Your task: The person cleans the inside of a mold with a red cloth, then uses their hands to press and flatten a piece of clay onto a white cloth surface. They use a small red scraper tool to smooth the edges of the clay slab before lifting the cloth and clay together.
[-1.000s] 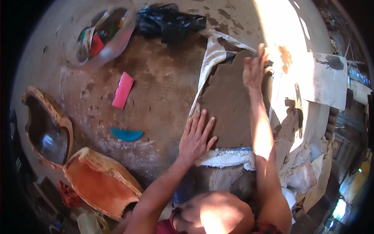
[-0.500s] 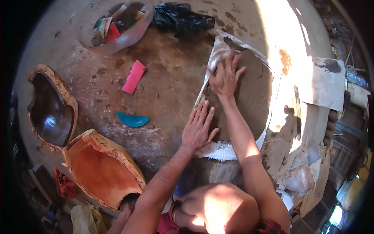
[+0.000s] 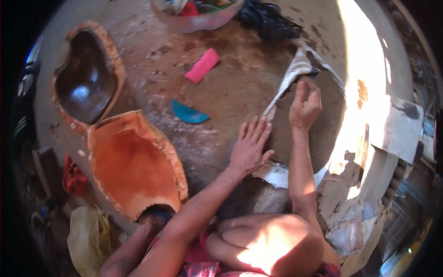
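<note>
My left hand (image 3: 251, 147) flat, fingers spread, pinning brown clay slab (image 3: 318, 138); right hand (image 3: 304, 106) pinching grey plastic sheet (image 3: 288, 83) edge. Peel slowly, low angle.

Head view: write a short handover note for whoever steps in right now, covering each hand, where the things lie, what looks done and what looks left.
Left hand: open, flat on the brown clay slab, fingers spread.
Right hand: fingers at the lifted edge of the grey sheet; whether it grips is unclear.
Nearby: blue scraper and pink block on the floor, orange mould and dark mould to the left, bowl of tools at top.
Done: the sheet is folded back at the slab's far corner.
Left: the sheet's near end lies flat; both moulds are empty.
</note>
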A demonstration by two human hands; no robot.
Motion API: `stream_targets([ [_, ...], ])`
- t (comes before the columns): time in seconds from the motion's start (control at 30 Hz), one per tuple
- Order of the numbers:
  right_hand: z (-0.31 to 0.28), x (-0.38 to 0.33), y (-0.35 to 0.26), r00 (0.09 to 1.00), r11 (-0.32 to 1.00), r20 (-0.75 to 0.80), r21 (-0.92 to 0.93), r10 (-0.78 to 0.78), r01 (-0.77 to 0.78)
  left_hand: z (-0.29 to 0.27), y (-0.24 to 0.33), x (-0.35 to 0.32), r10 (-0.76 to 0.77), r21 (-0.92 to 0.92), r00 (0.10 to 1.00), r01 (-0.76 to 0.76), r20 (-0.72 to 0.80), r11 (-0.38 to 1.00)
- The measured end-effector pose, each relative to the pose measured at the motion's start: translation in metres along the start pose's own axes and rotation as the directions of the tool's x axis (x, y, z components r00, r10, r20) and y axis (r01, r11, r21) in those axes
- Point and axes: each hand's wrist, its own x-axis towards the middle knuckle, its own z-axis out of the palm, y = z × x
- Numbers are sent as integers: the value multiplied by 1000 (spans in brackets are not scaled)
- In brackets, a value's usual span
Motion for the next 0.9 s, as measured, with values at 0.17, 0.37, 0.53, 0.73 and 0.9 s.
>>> stream_targets([
  [0.17, 22, -12, -103, 845, 976, 533, 151, 51, -155, -1, -23, -13, 55, -86, 998, -58, -41, 995],
  [0.37, 132, 3, -152, 875, 957, 451, -130, -176, 260, -12, -23, -13, 114, -148, 993, -107, 35, 983],
  [0.53, 153, 6, -168, 880, 963, 442, -111, -173, 245, -2, -8, 5, -99, -560, 992, 125, 75, 819],
  [0.73, 143, 8, -224, 799, 793, 301, 518, -521, 322, 35, -40, -22, -86, -692, 996, 66, 6, 719],
  [0.9, 100, 164, -202, 923, 937, 251, 269, -292, 223, 1, -11, 3, 62, -12, 998, -62, 25, 998],
])
